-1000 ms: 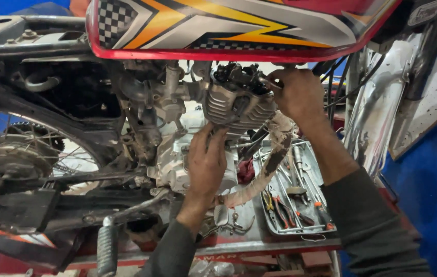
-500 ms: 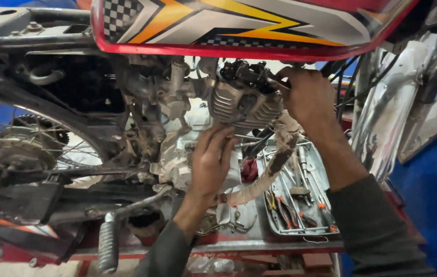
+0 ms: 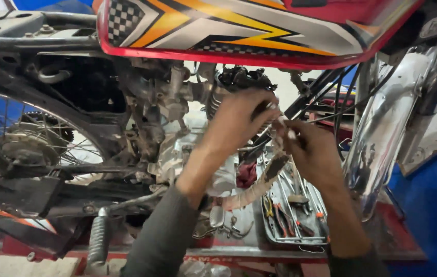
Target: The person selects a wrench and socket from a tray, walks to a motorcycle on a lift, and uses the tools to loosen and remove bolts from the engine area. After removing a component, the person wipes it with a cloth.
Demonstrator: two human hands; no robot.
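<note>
Here, the left hand [image 3: 239,120] is pressed over the motorcycle engine's cylinder head [image 3: 239,82] under the red fuel tank [image 3: 249,31], fingers curled; a grip cannot be told. The right hand [image 3: 311,151] is held just beside it, fingertips pinched on something too small to identify. A tool tray [image 3: 295,210] is seen below.

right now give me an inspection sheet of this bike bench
surface: red bench, grimy, bike standing on it
job's things: engine under the red tank
clutter: metal tray of pliers and tools, red rag
grippers: left hand laid over the engine's top; right hand beside it, fingers pinched at the same spot, anything held is hidden
cables: black cables run down by the chrome fender
surroundings: spoked wheel, blue wall
</note>
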